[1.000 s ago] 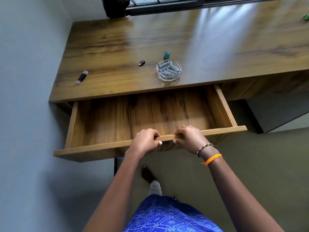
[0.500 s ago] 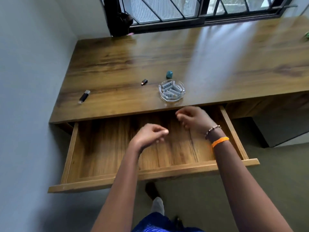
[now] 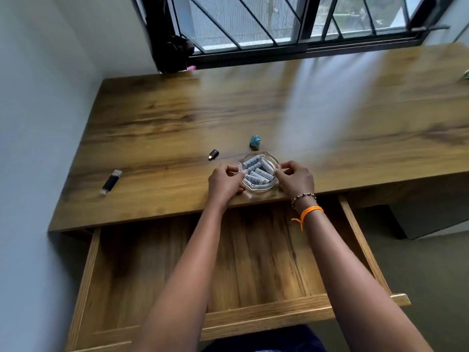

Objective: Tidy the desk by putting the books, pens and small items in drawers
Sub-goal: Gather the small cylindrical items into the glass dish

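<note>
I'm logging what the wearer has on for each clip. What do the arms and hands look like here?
Both forearms are bare, with no sleeves in view. The right wrist carries a dark beaded bracelet and, below it, an orange thread band with a loose knotted tail. The left wrist wears nothing.

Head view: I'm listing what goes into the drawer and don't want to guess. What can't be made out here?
- Glass dish: the left hand and right hand cover its sides, so the grip is unclear.
- Batteries: print too small to read.
- Green thing: cut off by the right edge.
- Drawer: both arms hide part of its floor.
- Pink thing by the window: too small to identify.
</note>
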